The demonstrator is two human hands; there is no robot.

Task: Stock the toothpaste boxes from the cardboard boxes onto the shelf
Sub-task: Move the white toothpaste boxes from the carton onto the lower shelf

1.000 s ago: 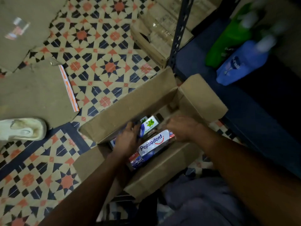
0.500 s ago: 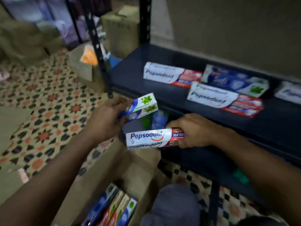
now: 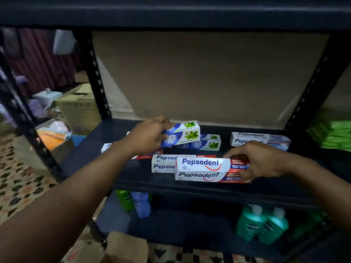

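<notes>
Blue mint box (image 3: 183,135) in left grip (image 3: 148,137), white Pepsodent box (image 3: 203,168) in right grip (image 3: 260,161).

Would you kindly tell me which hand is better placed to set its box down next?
Probably the right hand: its red-and-white Pepsodent box sits low at the front of the shelf, beside a matching box. The left hand holds its mint box higher up.

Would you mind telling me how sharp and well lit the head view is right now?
Head view: dim, lower shelf nearly black; the Pepsodent box in the right hand reads clearly, the mint box in the left hand is softer; the edges blur and the uprights bow, wide-angle distortion.
</notes>
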